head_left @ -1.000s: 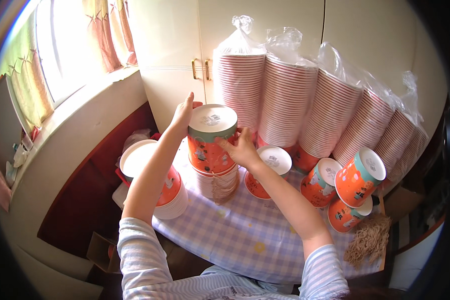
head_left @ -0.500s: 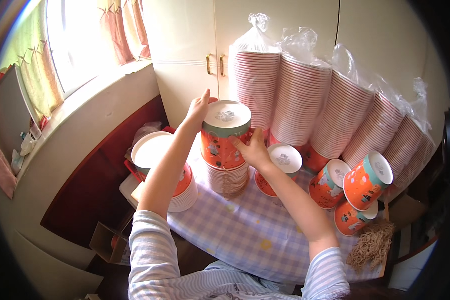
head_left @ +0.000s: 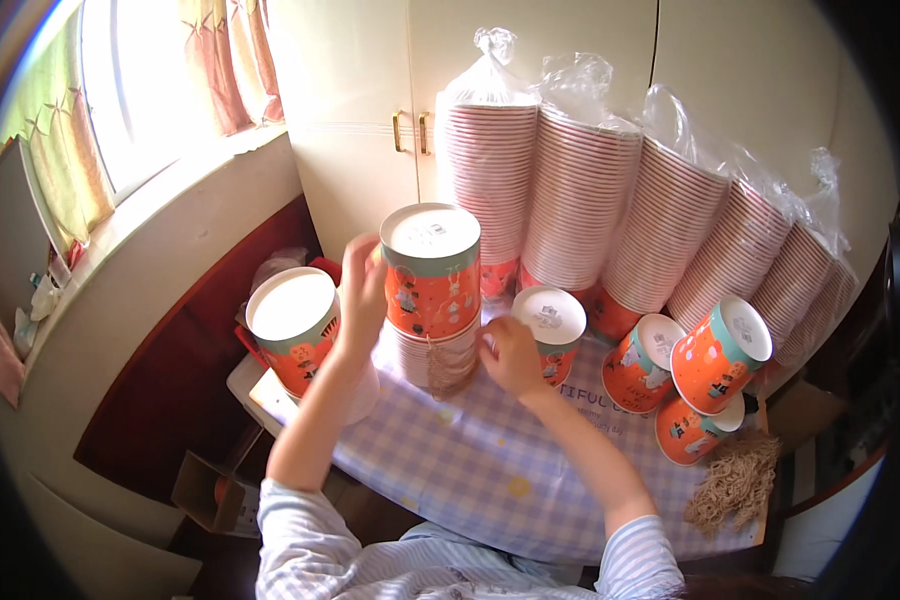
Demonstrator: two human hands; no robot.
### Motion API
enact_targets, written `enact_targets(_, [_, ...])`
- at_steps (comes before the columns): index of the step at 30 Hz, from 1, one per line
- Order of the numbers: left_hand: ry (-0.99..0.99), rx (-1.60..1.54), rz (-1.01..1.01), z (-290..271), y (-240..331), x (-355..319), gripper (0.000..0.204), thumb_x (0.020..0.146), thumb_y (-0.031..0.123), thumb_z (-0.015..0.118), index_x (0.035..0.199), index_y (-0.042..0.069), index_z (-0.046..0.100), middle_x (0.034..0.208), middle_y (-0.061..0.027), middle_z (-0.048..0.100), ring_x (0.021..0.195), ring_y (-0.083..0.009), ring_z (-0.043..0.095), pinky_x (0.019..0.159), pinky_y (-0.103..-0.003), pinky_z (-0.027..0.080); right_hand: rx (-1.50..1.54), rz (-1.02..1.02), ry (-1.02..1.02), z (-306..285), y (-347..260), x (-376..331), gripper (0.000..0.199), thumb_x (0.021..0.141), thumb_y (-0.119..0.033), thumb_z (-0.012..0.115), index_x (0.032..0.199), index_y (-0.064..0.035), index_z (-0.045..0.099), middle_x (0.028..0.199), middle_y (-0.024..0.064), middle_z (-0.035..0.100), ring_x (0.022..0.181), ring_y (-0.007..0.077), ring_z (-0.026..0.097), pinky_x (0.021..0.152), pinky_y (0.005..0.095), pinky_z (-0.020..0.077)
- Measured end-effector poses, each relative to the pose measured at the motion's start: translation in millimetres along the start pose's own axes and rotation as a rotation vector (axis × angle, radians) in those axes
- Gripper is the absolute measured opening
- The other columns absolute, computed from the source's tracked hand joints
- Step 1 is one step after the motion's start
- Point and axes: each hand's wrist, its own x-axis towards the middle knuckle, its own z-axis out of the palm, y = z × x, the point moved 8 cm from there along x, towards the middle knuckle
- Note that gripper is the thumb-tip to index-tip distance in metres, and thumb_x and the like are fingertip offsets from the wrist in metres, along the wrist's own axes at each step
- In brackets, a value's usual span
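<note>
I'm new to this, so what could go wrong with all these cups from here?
The upside-down cup stack in the middle has the left hand and the right hand close at its sides, so a bump might tip it.

On the right, an upper cup is perched on a lower cup and could be knocked off.

The heap of brown cords lies near the edge of the checked tablecloth and might slide off if brushed.
</note>
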Motion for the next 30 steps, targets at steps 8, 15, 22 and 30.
enact_targets(8, [-0.131, 0.985, 0.519, 2, -32, -132, 0.019, 0.068, 0.001, 0.063, 0.087, 0.003, 0.058, 0.085, -0.0115, 0.056, 0.076, -0.0287, 0.055, 0.068, -0.039, 0.046, -0.167, -0.265, 0.064, 17, -44, 0, 0.015, 0.066, -0.009, 0.063, 0.080, -0.0071, 0.059, 0.075, 0.0026, 0.057, 0.070, 0.0188, 0.057, 0.062, 0.0317, 0.0427])
enact_targets(15, [-0.220, 1.036, 0.643, 11, -32, -120, 0.021, 0.068, 0.004, 0.062, 0.089, 0.003, 0.059, 0.086, -0.0060, 0.058, 0.078, -0.0212, 0.058, 0.061, -0.031, 0.049, -0.328, -0.468, 0.050, 25, -51, 8, 0.013, 0.064, -0.011, 0.056, 0.076, -0.0070, 0.058, 0.067, 0.0005, 0.052, 0.062, 0.0140, 0.054, 0.058, 0.0285, 0.0414])
enact_targets(22, [-0.350, 1.149, 0.805, 21, -32, -119, 0.025, 0.065, 0.008, 0.058, 0.089, 0.001, 0.058, 0.088, -0.0039, 0.056, 0.078, -0.0157, 0.057, 0.058, -0.026, 0.048, -0.390, -0.498, -0.008, 32, -47, 8, 0.018, 0.062, -0.013, 0.062, 0.078, -0.0067, 0.060, 0.070, 0.0006, 0.055, 0.062, 0.0148, 0.055, 0.058, 0.0292, 0.0419])
enact_targets(30, [-0.343, 1.175, 0.971, 22, -34, -122, 0.022, 0.065, 0.009, 0.057, 0.085, 0.000, 0.058, 0.082, -0.0044, 0.054, 0.074, -0.0154, 0.055, 0.055, -0.025, 0.047, -0.446, -0.522, 0.072, 32, -52, 6, 0.009, 0.066, -0.013, 0.056, 0.073, -0.0099, 0.059, 0.063, -0.0014, 0.048, 0.062, 0.0116, 0.052, 0.056, 0.0269, 0.0411])
